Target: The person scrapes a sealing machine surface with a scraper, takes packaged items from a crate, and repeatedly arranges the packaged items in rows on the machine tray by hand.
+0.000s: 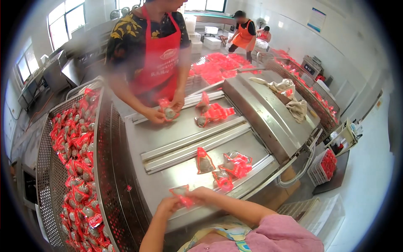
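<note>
Both my hands are at the near edge of the steel machine bed (168,180), closed on one red-and-clear plastic packet (181,192). My left hand (168,206) pinches its left side, and my right hand (200,195) grips its right side. What is inside this packet is hard to make out. Just beyond my hands lie several similar packets: one (204,163) stands apart, while others (238,164) overlap near the sealing bar, with another packet (222,179) closer to me. Grey-green round pieces show through some of the film.
A perforated metal bin (103,168) full of red packets (77,168) stands at left. Opposite, a co-worker in a red apron (161,63) handles a packet (169,112) beside more packets (216,112). The machine's raised lid (268,109), holding cloths (297,110), is at right.
</note>
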Motion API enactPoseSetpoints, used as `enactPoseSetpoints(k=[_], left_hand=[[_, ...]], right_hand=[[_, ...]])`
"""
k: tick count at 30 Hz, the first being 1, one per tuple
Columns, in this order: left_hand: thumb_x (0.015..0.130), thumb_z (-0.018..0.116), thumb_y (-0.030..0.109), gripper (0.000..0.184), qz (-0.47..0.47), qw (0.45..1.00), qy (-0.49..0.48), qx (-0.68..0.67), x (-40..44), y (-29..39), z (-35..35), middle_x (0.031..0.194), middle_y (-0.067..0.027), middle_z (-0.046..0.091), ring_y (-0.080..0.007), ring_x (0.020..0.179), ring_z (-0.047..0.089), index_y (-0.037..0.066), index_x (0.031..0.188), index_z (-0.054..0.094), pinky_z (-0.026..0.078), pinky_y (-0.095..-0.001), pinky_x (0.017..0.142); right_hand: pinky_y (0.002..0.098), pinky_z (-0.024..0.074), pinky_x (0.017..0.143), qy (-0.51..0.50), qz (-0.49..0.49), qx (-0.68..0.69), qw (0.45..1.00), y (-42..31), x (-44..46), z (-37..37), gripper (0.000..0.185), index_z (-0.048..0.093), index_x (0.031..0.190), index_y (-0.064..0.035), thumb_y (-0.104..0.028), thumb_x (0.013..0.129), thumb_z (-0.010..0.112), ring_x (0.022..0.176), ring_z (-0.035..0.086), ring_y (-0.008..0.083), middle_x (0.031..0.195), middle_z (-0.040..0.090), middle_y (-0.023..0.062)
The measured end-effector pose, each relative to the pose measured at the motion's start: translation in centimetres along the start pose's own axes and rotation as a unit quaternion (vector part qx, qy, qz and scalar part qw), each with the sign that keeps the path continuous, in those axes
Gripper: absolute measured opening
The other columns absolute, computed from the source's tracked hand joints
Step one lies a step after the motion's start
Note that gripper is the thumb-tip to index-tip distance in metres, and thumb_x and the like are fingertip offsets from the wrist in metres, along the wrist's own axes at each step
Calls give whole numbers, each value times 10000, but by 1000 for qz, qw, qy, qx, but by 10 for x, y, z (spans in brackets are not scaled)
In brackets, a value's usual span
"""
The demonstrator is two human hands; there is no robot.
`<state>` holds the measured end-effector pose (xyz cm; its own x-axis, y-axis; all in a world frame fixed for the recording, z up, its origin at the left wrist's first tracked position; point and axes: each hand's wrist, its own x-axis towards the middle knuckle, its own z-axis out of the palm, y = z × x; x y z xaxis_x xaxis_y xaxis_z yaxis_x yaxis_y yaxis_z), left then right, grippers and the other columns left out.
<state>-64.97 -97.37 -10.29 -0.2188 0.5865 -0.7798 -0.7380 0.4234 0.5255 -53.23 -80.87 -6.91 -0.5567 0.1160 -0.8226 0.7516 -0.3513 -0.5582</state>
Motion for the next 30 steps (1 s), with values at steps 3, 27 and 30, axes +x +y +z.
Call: enactPoseSetpoints(k=[3,27,30], left_hand=[[832,657,140,136,-24,996,-42,-68,11,-1,-8,725,-24,600,-44,499,455,27,904,631,292,-165,398],[763,718,122,198,159,892,96,412,-13,2,-38,633,-2,559,-79,577,497,9,886,610,410,-262,545],[770,705,170,229,173,834,127,509,-30,12,-26,658,-32,601,-113,580,540,23,925,621,436,-291,569]], right_hand=[[218,249,348,-7,10,-6,1000,3,13,-6,375,564,611,-97,-379,839,659,375,394,68,507,505,-9],[228,373,438,-34,-125,-218,967,-5,38,-8,160,614,726,0,-114,813,685,481,480,76,604,573,23],[247,422,468,-38,-142,-280,949,-9,39,-6,118,626,730,7,-73,761,707,496,516,95,612,594,44]])
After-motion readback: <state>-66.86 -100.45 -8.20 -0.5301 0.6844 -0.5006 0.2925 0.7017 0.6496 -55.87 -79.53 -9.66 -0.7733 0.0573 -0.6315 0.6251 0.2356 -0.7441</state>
